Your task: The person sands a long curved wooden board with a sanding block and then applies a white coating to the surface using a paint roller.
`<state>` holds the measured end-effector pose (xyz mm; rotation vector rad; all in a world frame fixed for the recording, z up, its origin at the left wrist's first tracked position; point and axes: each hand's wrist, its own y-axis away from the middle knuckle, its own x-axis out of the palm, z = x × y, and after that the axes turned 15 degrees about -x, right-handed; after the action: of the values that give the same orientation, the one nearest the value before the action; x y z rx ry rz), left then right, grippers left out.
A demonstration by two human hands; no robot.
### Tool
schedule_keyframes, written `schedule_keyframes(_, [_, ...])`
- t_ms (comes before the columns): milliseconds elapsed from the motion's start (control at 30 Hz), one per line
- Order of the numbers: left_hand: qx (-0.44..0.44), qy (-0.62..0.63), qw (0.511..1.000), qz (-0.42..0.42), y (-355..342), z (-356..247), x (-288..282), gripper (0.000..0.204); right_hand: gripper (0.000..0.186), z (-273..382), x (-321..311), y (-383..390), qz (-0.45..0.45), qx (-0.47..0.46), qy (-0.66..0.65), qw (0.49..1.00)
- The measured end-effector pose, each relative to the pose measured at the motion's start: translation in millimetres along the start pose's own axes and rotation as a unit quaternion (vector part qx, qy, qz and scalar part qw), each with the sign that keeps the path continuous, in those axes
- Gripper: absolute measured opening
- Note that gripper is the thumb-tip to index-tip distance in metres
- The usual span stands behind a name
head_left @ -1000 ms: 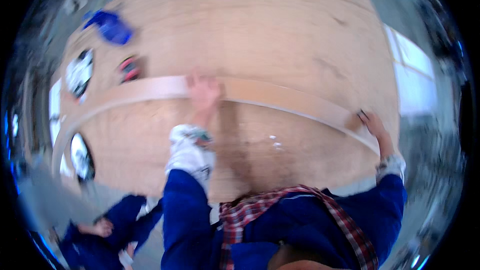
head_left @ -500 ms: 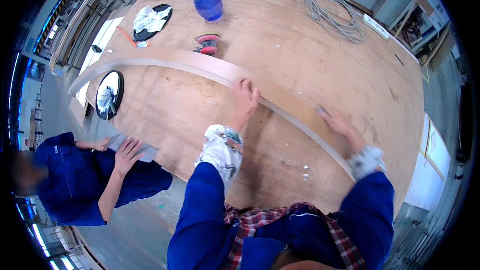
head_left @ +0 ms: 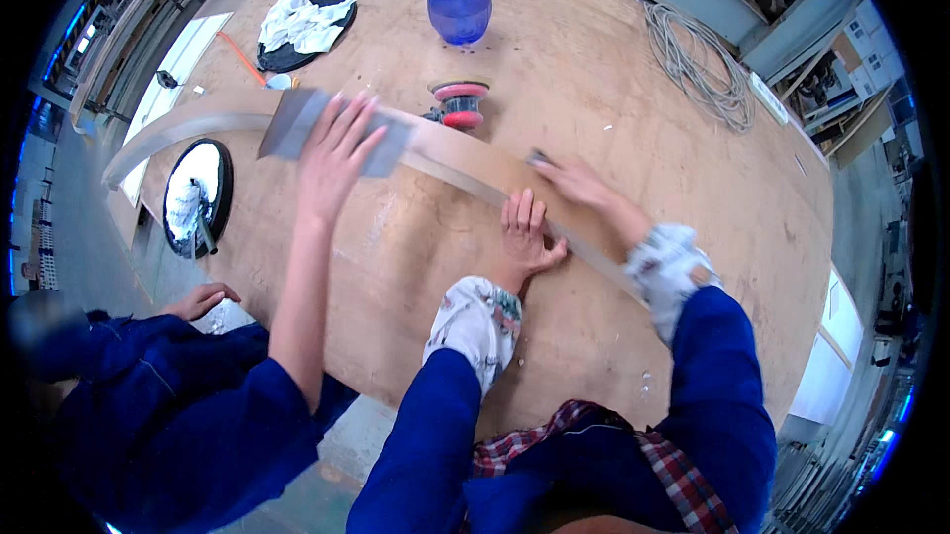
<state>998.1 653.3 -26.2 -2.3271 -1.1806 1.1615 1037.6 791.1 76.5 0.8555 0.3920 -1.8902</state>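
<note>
A long curved strip, tan on its broad face with a pale edge, arcs across the wooden table. My left hand grips its near edge, fingers curled over it and thumb apart. Farther along the face, my right hand presses down a small dark grey piece; most of that piece is hidden under the fingers. To the left, a co-worker's hand lies flat on a grey sheet draped over the strip. The co-worker's other hand is at the table's left edge.
A blue spray bottle and a red-and-black sander stand beyond the strip. Two black round discs hold a white cloth and white paste. A coiled hose lies far right on the wooden table.
The co-worker has leaned in and laid the grey sheet onto the strip. My right hand has swept left along the strip; my left hand has shifted right and nearer.
</note>
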Motion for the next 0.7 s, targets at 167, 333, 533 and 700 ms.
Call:
schedule_keyframes(167, [0.024, -0.006, 0.999, 0.038, -1.6, -10.8, 3.4, 0.076, 0.028, 1.6, 64.3, -148.9, -0.183, -0.351, -0.178, 0.901])
schedule_keyframes(333, [0.016, -0.017, 1.000, -0.007, 2.6, 8.5, 6.7, 0.073, 0.029, 31.5, 14.7, -73.4, 0.009, -0.186, -0.046, 0.981])
schedule_keyframes(533, [0.005, -0.028, 1.000, 0.008, 2.8, 4.8, -1.3, 0.079, 0.035, -13.8, -78.7, 138.3, 0.091, 0.104, -0.012, 0.990])
schedule_keyframes(700, [-0.015, -0.013, 1.000, 0.017, 2.0, 2.4, -2.2, 0.080, 0.036, -39.9, -74.6, 186.1, -0.024, 0.074, -0.058, 0.995])
